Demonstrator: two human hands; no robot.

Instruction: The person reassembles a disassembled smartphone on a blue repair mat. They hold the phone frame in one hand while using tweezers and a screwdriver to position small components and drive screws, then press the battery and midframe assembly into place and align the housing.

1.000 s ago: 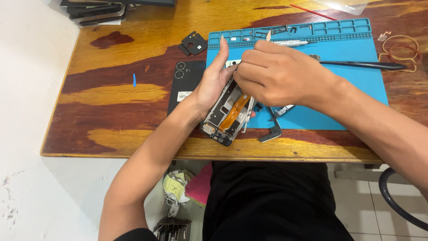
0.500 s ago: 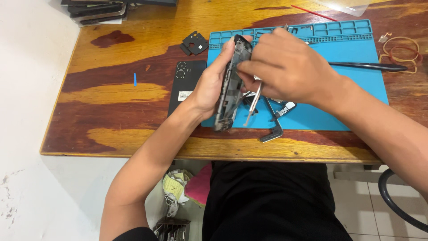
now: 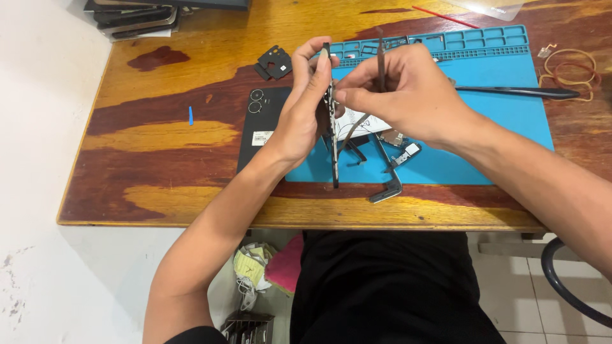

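My left hand [image 3: 305,111] grips an opened phone frame [image 3: 333,150], held upright and edge-on above the blue work mat [image 3: 503,130]. My right hand [image 3: 411,95] is right beside it, fingertips pinched against the frame's upper part. It holds a thin dark tool [image 3: 381,58] that sticks up between the fingers. A thin dark strip [image 3: 352,130] hangs from the frame toward the mat. The frame's inner face is hidden from me.
A black back cover [image 3: 260,124] lies left of the mat, with a black plastic piece [image 3: 274,62] behind it. On the mat lie small parts [image 3: 403,150], a bent metal tool [image 3: 386,190] and a long black tool [image 3: 523,92]. Rubber bands [image 3: 574,67] sit far right, stacked phones [image 3: 134,16] top left.
The phone frame went from lying tilted in my left hand to standing on edge, lifted higher. My right hand rose with it and now pinches at its top.
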